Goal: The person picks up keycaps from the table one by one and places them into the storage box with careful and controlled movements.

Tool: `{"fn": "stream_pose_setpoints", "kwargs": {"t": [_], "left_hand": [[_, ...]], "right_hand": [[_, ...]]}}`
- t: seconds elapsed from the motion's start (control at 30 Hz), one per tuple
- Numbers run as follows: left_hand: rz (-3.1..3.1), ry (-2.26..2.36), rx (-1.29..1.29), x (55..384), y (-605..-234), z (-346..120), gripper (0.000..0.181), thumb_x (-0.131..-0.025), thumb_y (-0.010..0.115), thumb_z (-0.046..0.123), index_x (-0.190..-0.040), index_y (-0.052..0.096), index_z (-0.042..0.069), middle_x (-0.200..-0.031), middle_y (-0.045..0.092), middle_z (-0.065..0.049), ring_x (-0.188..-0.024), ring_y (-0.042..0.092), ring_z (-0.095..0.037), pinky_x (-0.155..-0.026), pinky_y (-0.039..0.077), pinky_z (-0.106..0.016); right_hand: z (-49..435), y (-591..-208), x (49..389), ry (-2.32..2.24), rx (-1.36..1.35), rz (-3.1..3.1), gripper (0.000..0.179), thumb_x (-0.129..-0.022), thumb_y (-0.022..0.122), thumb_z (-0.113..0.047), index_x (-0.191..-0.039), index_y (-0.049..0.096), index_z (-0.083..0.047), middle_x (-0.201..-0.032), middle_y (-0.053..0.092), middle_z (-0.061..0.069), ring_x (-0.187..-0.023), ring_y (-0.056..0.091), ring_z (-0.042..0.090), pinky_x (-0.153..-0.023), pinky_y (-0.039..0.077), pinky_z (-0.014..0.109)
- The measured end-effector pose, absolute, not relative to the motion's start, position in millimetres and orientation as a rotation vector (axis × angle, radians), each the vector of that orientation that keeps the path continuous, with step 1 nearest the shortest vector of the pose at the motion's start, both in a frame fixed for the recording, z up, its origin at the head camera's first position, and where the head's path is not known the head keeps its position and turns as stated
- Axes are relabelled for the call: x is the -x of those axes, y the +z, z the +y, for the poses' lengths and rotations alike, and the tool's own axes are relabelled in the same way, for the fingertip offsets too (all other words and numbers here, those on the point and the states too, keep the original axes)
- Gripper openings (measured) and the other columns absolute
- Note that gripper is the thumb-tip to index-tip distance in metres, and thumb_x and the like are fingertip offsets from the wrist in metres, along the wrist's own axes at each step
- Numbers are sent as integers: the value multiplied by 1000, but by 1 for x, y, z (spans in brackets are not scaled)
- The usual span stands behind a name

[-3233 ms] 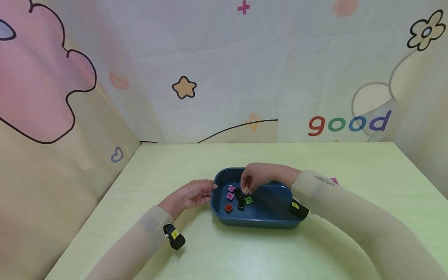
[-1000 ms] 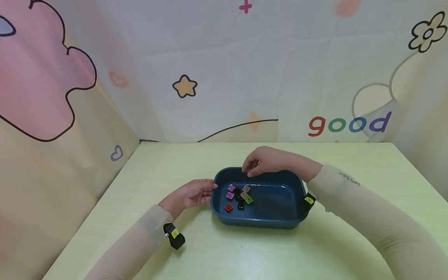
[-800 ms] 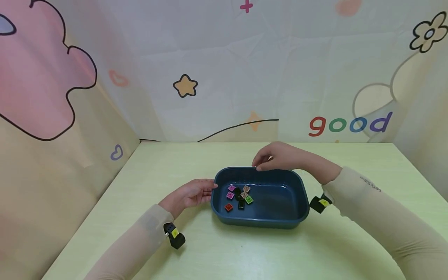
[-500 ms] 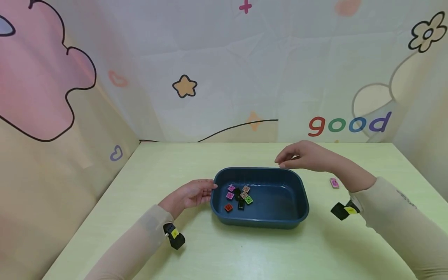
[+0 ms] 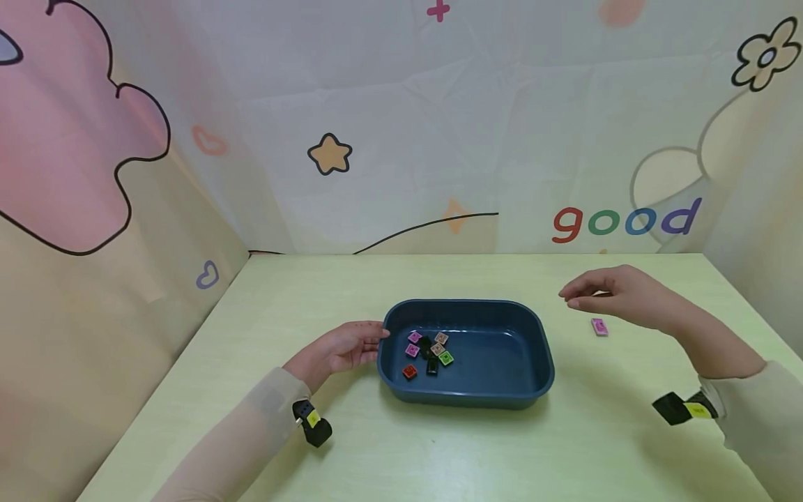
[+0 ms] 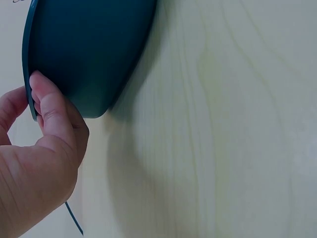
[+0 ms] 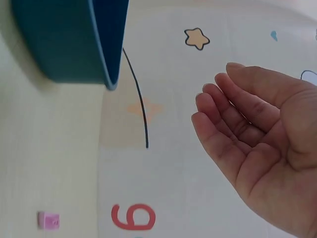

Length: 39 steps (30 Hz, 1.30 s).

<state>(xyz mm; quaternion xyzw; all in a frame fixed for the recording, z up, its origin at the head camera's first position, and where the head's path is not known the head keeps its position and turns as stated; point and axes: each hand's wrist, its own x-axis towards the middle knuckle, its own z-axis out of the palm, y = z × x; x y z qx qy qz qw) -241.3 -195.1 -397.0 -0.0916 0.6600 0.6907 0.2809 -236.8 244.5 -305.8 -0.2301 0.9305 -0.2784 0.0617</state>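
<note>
A dark blue plastic tub (image 5: 489, 401) stands on the table, its left end held by my left hand (image 5: 341, 347). In the left wrist view, thumb and fingers pinch its rim (image 6: 26, 54) from both sides. Small square blocks lie in the tub's left half: pink (image 5: 412, 351), tan (image 5: 442, 339), green (image 5: 446, 358), red (image 5: 410, 372) and black ones (image 5: 432, 367). My right hand (image 5: 633, 296) hovers right of the tub, fingers loosely bent, holding nothing. Nearest to it, a single pink block (image 5: 599, 327) lies on the table, also visible as a pink block (image 7: 49, 220) in the right wrist view.
The pale green table (image 5: 439, 453) meets a printed cloth backdrop (image 5: 401, 139) at the back and sides. Black wrist cameras (image 5: 312, 424) are strapped to both sleeves.
My right hand has left a tan block in the tub, risen over the back rim and moved right, near the pink block on the table. The left hand stays on the rim.
</note>
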Motion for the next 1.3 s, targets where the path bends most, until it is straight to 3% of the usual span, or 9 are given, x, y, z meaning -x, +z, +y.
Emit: {"fn": "stream_pose_setpoints", "kwargs": {"t": [0.27, 0.33, 0.43, 0.57, 0.7, 1.1, 1.3], "left_hand": [[1762, 1852, 252, 241, -399, -195, 38, -107, 51, 14, -143, 48, 0, -86, 68, 3, -75, 64, -6, -69, 60, -14], [1759, 1854, 257, 242, -400, -196, 37, -107, 51, 15, -142, 49, 1, -86, 68, 3, -75, 64, -6, -69, 61, -14], [1755, 1857, 259, 242, -400, -196, 32, -107, 51, 14, -137, 52, 2, -86, 69, 3, -75, 64, -6, -69, 61, -14], [1761, 1853, 255, 243, -399, -196, 32, -108, 50, 15, -137, 51, 2, -86, 69, 3, -76, 64, -7, -69, 60, -14], [1766, 1846, 245, 243, -400, -196, 38, -108, 49, 16, -143, 48, 0, -86, 69, 3, -76, 64, -6, -69, 60, -14], [1754, 1846, 241, 243, -400, -196, 33, -107, 50, 14, -137, 51, 1, -84, 69, 4, -74, 65, -6, -69, 61, -14], [1745, 1855, 226, 243, -402, -196, 24, -108, 50, 14, -129, 55, 3, -84, 69, 4, -74, 65, -6, -69, 61, -14]], "right_hand": [[275, -324, 228, -813, 583, 2904, 32, -99, 67, -23, -124, 71, -3, -117, 76, 13, -90, 54, -19, -77, 55, 16], [279, -330, 227, -796, 558, 2916, 34, -99, 67, -22, -126, 69, 0, -115, 75, 15, -91, 58, -12, -75, 55, 16], [285, -339, 228, -770, 499, 2936, 37, -100, 66, -20, -127, 66, 6, -111, 75, 18, -95, 68, 11, -72, 54, 18], [288, -351, 230, -753, 405, 2951, 38, -100, 64, -17, -125, 64, 11, -106, 73, 22, -95, 68, 32, -70, 53, 23], [292, -362, 233, -747, 339, 2957, 40, -99, 65, -18, -124, 63, 13, -103, 71, 25, -92, 66, 33, -69, 53, 28], [296, -378, 249, -660, 272, 2933, 50, -95, 66, -20, -124, 58, 20, -102, 68, 32, -86, 62, 35, -65, 50, 28], [291, -385, 257, -588, 199, 2911, 57, -94, 69, -26, -121, 57, 23, -114, 63, 40, -92, 61, 43, -79, 58, 50]]}}
